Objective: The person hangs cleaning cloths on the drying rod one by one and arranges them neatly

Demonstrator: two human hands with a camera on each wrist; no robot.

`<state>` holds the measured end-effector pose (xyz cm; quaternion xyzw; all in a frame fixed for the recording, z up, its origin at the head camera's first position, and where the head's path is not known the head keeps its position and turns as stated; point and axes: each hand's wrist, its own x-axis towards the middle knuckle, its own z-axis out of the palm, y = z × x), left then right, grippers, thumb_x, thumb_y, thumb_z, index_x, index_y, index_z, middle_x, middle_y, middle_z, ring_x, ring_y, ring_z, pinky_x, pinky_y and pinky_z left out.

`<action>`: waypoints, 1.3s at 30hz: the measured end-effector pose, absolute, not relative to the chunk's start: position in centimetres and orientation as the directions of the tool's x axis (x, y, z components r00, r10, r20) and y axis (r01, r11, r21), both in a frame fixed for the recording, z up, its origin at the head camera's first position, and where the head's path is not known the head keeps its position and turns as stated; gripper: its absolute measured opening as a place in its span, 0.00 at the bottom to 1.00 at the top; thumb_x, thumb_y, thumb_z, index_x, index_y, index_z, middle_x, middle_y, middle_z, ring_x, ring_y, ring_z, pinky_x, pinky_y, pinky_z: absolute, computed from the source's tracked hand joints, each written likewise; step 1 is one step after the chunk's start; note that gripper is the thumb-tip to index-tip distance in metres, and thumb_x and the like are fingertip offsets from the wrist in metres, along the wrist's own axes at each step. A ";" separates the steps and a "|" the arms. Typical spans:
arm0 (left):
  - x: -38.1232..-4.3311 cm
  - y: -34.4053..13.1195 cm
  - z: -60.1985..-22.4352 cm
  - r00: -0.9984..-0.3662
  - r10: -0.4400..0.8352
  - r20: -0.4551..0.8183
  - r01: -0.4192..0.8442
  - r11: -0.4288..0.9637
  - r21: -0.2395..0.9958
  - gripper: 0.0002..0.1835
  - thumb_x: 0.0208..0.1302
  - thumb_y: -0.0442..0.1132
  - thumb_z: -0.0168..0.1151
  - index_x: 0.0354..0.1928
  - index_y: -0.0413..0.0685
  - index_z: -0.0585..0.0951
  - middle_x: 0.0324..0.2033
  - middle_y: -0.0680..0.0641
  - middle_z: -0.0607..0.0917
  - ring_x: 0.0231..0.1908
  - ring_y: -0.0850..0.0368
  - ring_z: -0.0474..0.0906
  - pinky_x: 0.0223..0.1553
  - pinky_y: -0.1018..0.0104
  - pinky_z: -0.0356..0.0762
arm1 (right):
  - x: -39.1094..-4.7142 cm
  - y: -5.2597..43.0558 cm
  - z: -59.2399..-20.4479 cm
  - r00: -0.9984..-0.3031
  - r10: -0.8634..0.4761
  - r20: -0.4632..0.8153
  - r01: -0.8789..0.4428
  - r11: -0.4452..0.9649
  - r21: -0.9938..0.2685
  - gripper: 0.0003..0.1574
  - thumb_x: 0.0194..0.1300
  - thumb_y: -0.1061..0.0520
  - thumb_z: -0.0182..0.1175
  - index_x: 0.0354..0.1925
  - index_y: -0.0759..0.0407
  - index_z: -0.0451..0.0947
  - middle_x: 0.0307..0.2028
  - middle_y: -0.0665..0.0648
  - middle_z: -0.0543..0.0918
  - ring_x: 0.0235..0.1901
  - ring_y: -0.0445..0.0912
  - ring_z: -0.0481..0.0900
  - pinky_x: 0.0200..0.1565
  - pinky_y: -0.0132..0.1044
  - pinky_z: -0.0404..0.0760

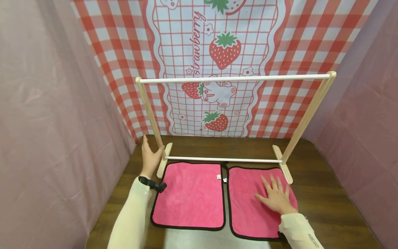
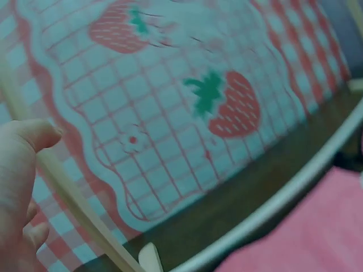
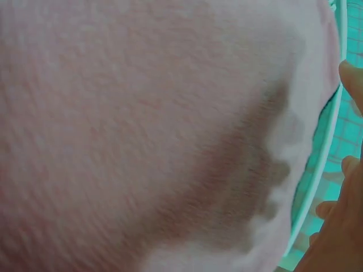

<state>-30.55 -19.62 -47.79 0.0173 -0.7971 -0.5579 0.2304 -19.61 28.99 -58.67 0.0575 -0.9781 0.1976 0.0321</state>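
Two pink cloths with black edging lie flat side by side, a left cloth (image 1: 189, 197) and a right cloth (image 1: 248, 200). Behind them stands a wooden rack with a white top rail (image 1: 233, 79) and a left post (image 1: 150, 114). My left hand (image 1: 150, 159) is beside the lower part of that post, thumb and forefinger spread apart. In the left wrist view its thumb overlaps the post; whether it touches is unclear. Over the right cloth, my right hand (image 1: 275, 197) has its fingers spread. A hand-shaped shadow falls on the cloth in the right wrist view.
The rack's feet (image 1: 282, 164) and white lower rail (image 1: 224, 159) rest along the cloths' far edges on a brown table (image 1: 323, 200). A strawberry-print curtain (image 1: 267, 114) hangs behind. Pink drapes (image 1: 56, 138) close off both sides.
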 end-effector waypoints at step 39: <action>-36.2 -18.8 -37.2 -0.782 -0.507 0.362 0.296 0.210 0.932 0.23 0.61 0.22 0.61 0.60 0.31 0.76 0.51 0.30 0.81 0.49 0.38 0.79 0.53 0.51 0.80 | -20.6 28.2 -61.6 -0.991 -0.067 -0.115 0.000 0.862 -0.506 0.69 0.51 0.23 0.65 0.76 0.58 0.52 0.72 0.76 0.42 0.70 0.76 0.31 0.59 0.79 0.23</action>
